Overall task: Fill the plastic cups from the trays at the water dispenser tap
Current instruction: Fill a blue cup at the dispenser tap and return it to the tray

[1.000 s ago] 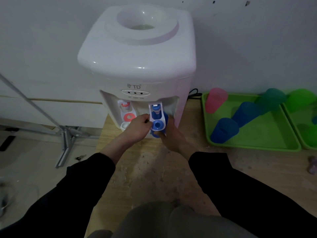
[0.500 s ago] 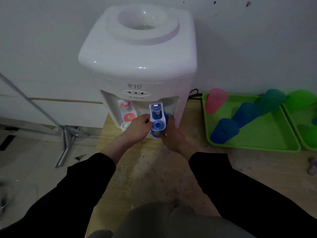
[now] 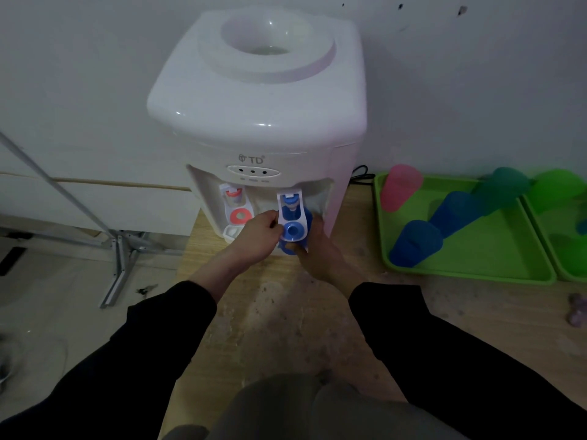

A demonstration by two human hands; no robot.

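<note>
A white water dispenser [image 3: 260, 122] stands on the wooden table. Its blue tap [image 3: 291, 230] is on the right of the recess, with a red tap [image 3: 239, 215] to its left. My left hand [image 3: 257, 239] pinches the blue tap lever from the left. My right hand [image 3: 320, 255] grips a blue cup [image 3: 307, 217] under that tap; the cup is mostly hidden behind the tap and my fingers. A green tray [image 3: 460, 274] to the right holds a pink cup [image 3: 400, 187], two blue cups [image 3: 416, 242] and a teal cup [image 3: 505, 188], all lying tipped.
A second green tray [image 3: 562, 268] with a green cup [image 3: 559, 188] reaches the right edge. A metal stand [image 3: 117, 249] sits on the floor at left. A black cable [image 3: 360, 176] runs behind the dispenser. A small purple object [image 3: 578, 312] lies near the table's right side.
</note>
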